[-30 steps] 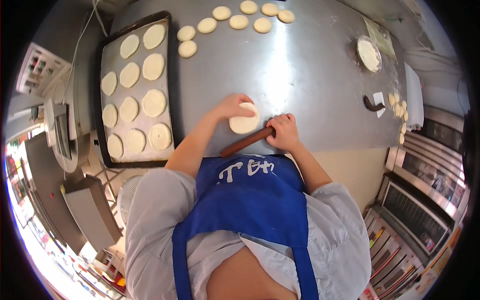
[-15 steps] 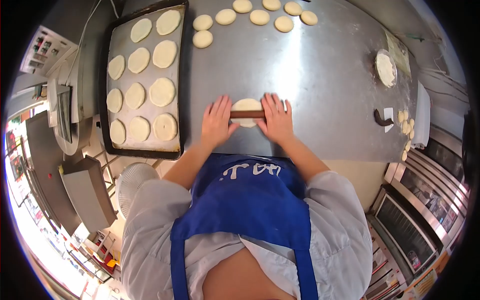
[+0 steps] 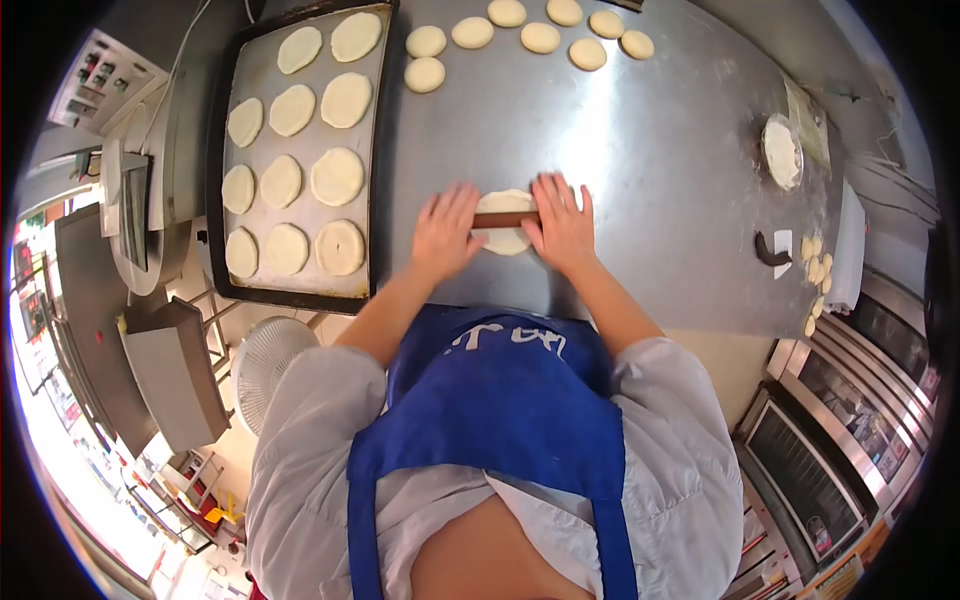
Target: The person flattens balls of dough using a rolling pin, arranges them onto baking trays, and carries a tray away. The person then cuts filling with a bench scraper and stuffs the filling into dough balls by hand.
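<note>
Brown rolling pin [image 3: 506,219] lies across the flat dough disc [image 3: 507,242] on the metal surface [image 3: 490,130]. Left hand [image 3: 445,232] and right hand [image 3: 565,230] cover opposite pin ends; each grip is spread, lying flat over the pin. Baking tray [image 3: 385,150], bearing flattened rounds [image 3: 337,177], stands left of the left hand. Smaller dough pieces [image 3: 540,38] lie beyond both hands.

"Any room to reach?"
"Yeah, open steel worktop [image 3: 690,220] right of the right hand [image 3: 563,228], out to the flour bowl [image 3: 782,153]. Left's tighter: baking tray [image 3: 264,82] near the left hand [image 3: 445,235], dough rounds [image 3: 540,38] cluttering the far side."
</note>
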A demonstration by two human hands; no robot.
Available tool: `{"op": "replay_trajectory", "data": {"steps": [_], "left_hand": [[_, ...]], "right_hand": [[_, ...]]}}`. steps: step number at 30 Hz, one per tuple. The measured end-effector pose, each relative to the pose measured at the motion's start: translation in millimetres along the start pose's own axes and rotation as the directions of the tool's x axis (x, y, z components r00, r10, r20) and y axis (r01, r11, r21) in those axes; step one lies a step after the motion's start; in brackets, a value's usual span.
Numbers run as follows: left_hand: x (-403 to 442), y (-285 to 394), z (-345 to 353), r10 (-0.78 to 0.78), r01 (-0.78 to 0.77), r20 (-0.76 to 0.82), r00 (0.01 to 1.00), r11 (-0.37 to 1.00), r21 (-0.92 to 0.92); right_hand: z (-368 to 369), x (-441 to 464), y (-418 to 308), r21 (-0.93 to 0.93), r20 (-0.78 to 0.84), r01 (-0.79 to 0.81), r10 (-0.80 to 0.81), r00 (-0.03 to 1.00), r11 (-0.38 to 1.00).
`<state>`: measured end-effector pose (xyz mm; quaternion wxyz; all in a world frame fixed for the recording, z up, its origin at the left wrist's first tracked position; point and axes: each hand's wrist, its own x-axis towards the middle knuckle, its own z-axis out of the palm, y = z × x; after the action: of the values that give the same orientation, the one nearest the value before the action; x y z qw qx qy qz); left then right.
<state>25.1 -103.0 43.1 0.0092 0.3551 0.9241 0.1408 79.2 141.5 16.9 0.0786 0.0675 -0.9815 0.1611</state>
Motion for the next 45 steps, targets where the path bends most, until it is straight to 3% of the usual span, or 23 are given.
{"op": "replay_trajectory", "data": {"steps": [3, 4, 7, 8, 10, 11, 12, 15, 16, 19, 21, 23, 24, 25, 27, 29, 33, 35, 37, 39, 40, 43, 45], "left_hand": [[71.2, -24.4, 2.3, -0.08, 0.098, -0.163, 0.983, 0.99, 0.105], [82.7, -26.7, 3.0, -0.087, 0.119, -0.212, 0.973, 0.983, 0.143], [68.4, -13.5, 37.5, 0.038, -0.026, -0.152, 0.988, 0.996, 0.079], [61.1, 4.0, 35.3, -0.017, 0.004, -0.16, 0.987, 0.997, -0.08], [63.3, 16.5, 14.2, -0.26, 0.28, 0.114, 0.959, 0.935, -0.218], [65.6, 21.6, 3.7, -0.358, 0.422, 0.26, 0.897, 0.87, -0.255], [74.5, 14.7, -1.7, -0.36, 0.461, 0.402, 0.842, 0.867, -0.188], [77.0, 13.3, 0.2, -0.217, 0.268, 0.329, 0.919, 0.956, -0.119], [70.4, 14.4, 0.9, -0.1, 0.124, 0.154, 0.983, 0.98, -0.158], [41.5, 32.1, -4.2, 0.064, -0.052, 0.016, 0.998, 0.908, -0.415], [18.2, 54.7, -24.4, -0.122, 0.15, 0.088, 0.989, 0.749, -0.645], [0.0, 58.4, -27.7, -0.321, 0.394, 0.295, 0.9, 0.31, -0.865], [-4.7, 56.1, -29.9, -0.371, 0.457, 0.413, 0.832, 0.036, -0.889], [-2.8, 51.9, -38.1, -0.423, 0.457, 0.508, 0.75, -0.224, -0.861], [2.0, 34.8, -60.6, -0.422, 0.291, 0.688, 0.591, -0.683, -0.67], [-0.1, -8.7, -72.7, -0.203, 0.117, 0.629, 0.75, -0.896, -0.429], [11.2, -124.5, -143.1, -0.344, 0.082, 0.542, 0.767, -0.785, -0.614], [25.3, -205.3, -164.5, -0.327, 0.046, 0.504, 0.8, -0.803, -0.594], [58.3, -265.3, -189.6, -0.571, -0.073, 0.478, 0.668, -0.689, -0.721], [89.2, -330.5, -196.8, -0.643, -0.126, 0.413, 0.645, -0.622, -0.773], [103.7, -354.3, -199.8, -0.653, -0.148, 0.4, 0.643, -0.619, -0.771], [139.5, -408.6, -198.5, -0.639, -0.129, 0.401, 0.656, -0.618, -0.775], [159.9, -451.1, -179.1, -0.61, -0.111, 0.381, 0.695, -0.614, -0.782]], "right_hand": [[-5.1, 67.4, 5.3, -0.12, -0.082, -0.109, 0.099, 0.992, 0.987], [0.5, 75.4, 11.1, -0.071, -0.126, -0.105, 0.095, 0.987, 0.992], [8.6, 48.1, 8.5, -0.039, -0.093, -0.081, 0.077, 0.993, 0.996], [13.0, 25.2, 6.7, 0.001, -0.104, -0.03, 0.03, 0.994, 1.0], [-0.2, -20.9, -4.5, 0.122, -0.02, 0.044, -0.041, 0.999, 0.992], [3.3, -43.6, -6.2, 0.154, -0.008, 0.079, -0.078, 0.997, 0.985], [-3.8, -57.6, -10.4, 0.114, -0.017, 0.076, -0.075, 0.997, 0.991], [-3.0, -69.0, -5.8, 0.119, -0.063, -0.04, 0.048, 0.997, 0.992], [-7.6, -65.6, -4.2, 0.162, -0.094, -0.054, 0.07, 0.993, 0.985], [-12.5, -71.0, 9.6, 0.21, 0.009, -0.045, 0.044, 0.999, 0.977], [-22.8, -76.2, 18.6, 0.208, -0.026, 0.001, 0.005, 1.0, 0.978], [-27.8, -82.0, 30.1, 0.173, -0.1, -0.031, 0.049, 0.994, 0.984], [-31.5, -83.4, 35.6, 0.155, -0.087, -0.091, 0.106, 0.991, 0.984], [-28.6, -85.5, 44.1, 0.133, -0.126, -0.129, 0.146, 0.981, 0.983], [-24.8, -80.8, 57.4, 0.075, -0.186, -0.216, 0.227, 0.956, 0.973], [-21.5, -67.0, 67.9, 0.029, -0.199, -0.312, 0.311, 0.929, 0.95], [-17.2, -42.3, 77.0, -0.008, -0.225, -0.511, 0.497, 0.838, 0.859], [-11.9, -33.3, 80.2, -0.046, -0.272, -0.547, 0.517, 0.812, 0.836], [-7.5, -18.2, 70.6, -0.114, -0.354, -0.58, 0.513, 0.782, 0.807], [-8.3, -10.3, 46.5, -0.201, -0.462, -0.628, 0.492, 0.737, 0.752], [-9.9, -10.5, 32.8, -0.16, -0.409, -0.598, 0.499, 0.764, 0.785], [-22.0, -18.7, -29.5, -0.202, -0.269, -0.384, 0.326, 0.906, 0.901], [-28.4, -28.9, -62.7, -0.257, -0.165, -0.342, 0.308, 0.937, 0.904]]}}
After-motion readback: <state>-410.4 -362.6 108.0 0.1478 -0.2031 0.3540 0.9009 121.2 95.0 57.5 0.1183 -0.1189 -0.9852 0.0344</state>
